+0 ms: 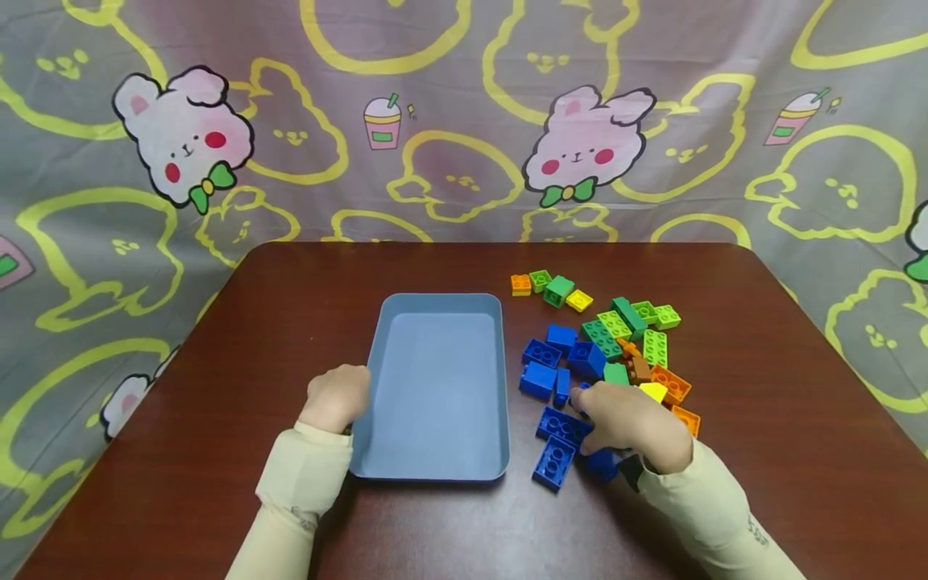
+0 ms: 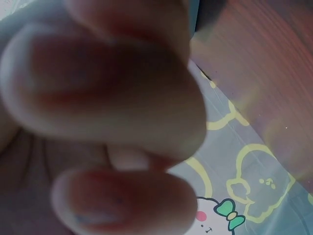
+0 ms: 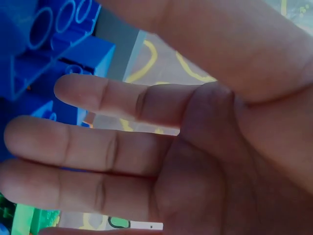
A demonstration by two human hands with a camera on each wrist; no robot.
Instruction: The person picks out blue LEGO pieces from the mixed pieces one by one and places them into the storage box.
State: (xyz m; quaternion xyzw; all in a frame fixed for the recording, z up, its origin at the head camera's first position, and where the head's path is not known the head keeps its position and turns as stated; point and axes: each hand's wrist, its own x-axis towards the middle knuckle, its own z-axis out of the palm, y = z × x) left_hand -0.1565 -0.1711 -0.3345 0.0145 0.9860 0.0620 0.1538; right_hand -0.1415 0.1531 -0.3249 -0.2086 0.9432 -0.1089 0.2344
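Head view: the right hand lay over blue bricks beside the tray; selecting one seemed the step. Its grip was spread, fingers nearly straight, holding nothing visible; next probably called for a pinch between crowding neighbours. The left hand, curled, apparently empty, sat by the tray. Green bricks lay beyond.

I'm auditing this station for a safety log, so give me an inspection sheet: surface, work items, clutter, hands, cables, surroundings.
Surface: shiny reddish-brown table.
Job's things: shallow blue-grey rectangular tray; blue plastic toy bricks to its right; green, orange and yellow plastic toy bricks mostly farther right.
Clutter: dark piece partly hidden by the right hand, unidentifiable.
Hands: left hand at the tray's left edge, fingers curled, grip unclear; right hand's fingers extended at the blue bricks.
Cables: nothing seen.
Surroundings: grey cartoon-printed fabric curtain behind the table.
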